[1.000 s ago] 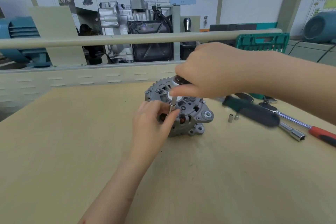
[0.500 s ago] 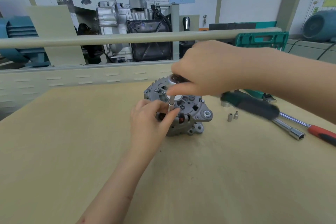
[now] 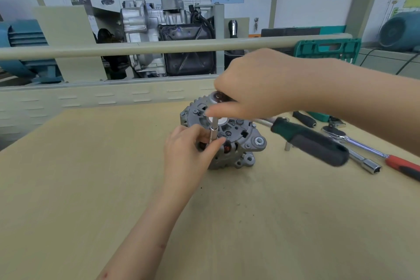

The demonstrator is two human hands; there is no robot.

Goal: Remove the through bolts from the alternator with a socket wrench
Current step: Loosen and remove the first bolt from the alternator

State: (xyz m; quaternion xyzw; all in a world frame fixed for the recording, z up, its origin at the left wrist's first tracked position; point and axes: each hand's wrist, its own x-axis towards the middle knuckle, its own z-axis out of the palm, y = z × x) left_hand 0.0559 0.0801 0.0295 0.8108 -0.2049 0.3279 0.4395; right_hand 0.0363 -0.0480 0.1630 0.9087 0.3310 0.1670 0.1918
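The table [image 3: 91, 188] lies open to the left of and in front of the alternator [image 3: 236, 141]. To its right the wrench handle [image 3: 311, 143], a red-handled ratchet [image 3: 375, 154] and what looks like a small socket [image 3: 287, 146] crowd the way. A rail [image 3: 136, 49] bars the back.

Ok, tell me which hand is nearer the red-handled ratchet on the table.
Right. The right hand is above the alternator, on the red-handled ratchet's side; the left hand is beyond it.
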